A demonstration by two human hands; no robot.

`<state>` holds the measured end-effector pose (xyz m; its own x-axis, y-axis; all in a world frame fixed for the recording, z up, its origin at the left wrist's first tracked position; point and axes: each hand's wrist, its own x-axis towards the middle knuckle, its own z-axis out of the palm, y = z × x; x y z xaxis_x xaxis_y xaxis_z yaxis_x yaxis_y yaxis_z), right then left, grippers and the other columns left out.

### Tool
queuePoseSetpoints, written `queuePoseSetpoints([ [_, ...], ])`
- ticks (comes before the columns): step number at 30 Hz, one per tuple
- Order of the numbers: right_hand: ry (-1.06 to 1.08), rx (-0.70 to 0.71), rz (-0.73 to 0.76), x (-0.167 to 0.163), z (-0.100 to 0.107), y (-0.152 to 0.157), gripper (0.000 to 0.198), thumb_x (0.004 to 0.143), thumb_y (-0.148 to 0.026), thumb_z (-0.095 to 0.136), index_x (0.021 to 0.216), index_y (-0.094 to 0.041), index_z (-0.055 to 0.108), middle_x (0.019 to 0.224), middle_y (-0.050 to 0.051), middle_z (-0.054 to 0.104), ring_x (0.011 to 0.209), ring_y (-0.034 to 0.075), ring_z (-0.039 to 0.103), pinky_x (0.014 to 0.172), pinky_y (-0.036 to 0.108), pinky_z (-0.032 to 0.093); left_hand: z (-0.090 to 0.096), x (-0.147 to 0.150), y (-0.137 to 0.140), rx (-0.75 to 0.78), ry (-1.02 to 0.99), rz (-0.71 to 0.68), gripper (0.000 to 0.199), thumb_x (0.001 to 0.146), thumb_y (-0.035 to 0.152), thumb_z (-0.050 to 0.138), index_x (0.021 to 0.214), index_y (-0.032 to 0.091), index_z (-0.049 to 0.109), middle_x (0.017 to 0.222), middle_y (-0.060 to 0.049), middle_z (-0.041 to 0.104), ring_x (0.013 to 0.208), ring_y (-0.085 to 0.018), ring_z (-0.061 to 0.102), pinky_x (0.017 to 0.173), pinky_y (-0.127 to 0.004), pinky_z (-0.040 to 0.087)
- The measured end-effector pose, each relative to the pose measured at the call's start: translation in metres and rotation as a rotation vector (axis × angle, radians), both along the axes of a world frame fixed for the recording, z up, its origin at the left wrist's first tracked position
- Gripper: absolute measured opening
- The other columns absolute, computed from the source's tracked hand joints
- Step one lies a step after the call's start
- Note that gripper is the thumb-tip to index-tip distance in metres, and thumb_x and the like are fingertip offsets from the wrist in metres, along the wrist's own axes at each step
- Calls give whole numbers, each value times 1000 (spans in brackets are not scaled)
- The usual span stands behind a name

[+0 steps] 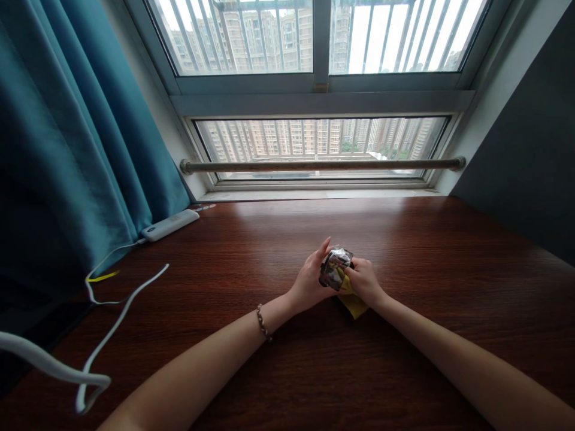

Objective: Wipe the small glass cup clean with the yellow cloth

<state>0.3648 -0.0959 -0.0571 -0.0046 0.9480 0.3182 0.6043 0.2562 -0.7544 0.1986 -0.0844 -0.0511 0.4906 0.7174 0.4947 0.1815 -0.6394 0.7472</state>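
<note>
Between my two hands, above the middle of the table, is a small shiny silver-and-dark object (336,263), crumpled like foil. My left hand (309,282) grips it from the left, its thumb and fingers around the side and one finger pointing up. Closed on its right edge is my right hand (366,281), the thumb pressed against it. A yellow piece (354,305) with a pointed corner hangs beneath the right hand. Whether it belongs to the shiny object, I cannot tell. A beaded bracelet (262,323) circles my left wrist.
The brown wooden table (440,323) reaches to the window. At the left back lies a white power strip (171,225) by the blue curtain (90,120). A white cable (121,317) curls over the left side. A metal bar (323,166) crosses the window.
</note>
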Motion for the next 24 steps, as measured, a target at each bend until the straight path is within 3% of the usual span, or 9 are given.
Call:
queuePoseSetpoints([
  [5, 30, 7, 28, 1, 3, -4, 29, 86, -37, 56, 72, -12, 60, 61, -2, 57, 57, 12, 54, 56, 25, 42, 5, -2, -3, -37, -22, -28, 97, 51, 39, 81, 134, 21, 35, 128, -13, 49, 117, -28, 47, 103, -40, 33],
  [9, 61, 25, 45, -1, 8, -9, 22, 83, -34, 59, 78, -12, 62, 67, 1, 62, 61, 14, 56, 58, 25, 42, 12, -5, 0, -59, -34, -42, 83, 45, 38, 83, 120, 18, 53, 128, -11, 50, 129, -31, 31, 108, -42, 24],
  [15, 95, 32, 42, -3, 10, -11, 23, 81, -36, 60, 81, -14, 65, 72, 2, 66, 65, 16, 58, 58, 25, 40, 8, -7, 8, -197, -68, -80, 56, 67, 43, 69, 115, 16, 58, 121, -12, 56, 130, -31, 31, 108, -44, 23],
  [17, 98, 32, 19, -3, 8, -9, 22, 80, -35, 61, 78, -13, 64, 68, 1, 64, 62, 15, 57, 57, 25, 40, 6, -5, 8, -233, -90, -93, 61, 65, 41, 72, 117, 16, 56, 124, -13, 54, 129, -31, 32, 108, -44, 23],
  [21, 104, 33, -24, -1, 4, -5, 22, 79, -33, 62, 70, -13, 61, 62, -1, 59, 55, 12, 52, 54, 24, 38, 4, 0, 1, -306, -154, -134, 92, 41, 29, 86, 125, 18, 49, 133, -14, 45, 125, -33, 36, 107, -43, 27],
  [24, 128, 35, -13, -1, 5, -4, 26, 80, -36, 62, 68, -13, 60, 60, -2, 57, 54, 12, 50, 54, 24, 37, 5, 2, -3, -399, -235, -163, 108, 41, 22, 86, 136, 21, 33, 126, -13, 51, 116, -30, 48, 101, -42, 35],
])
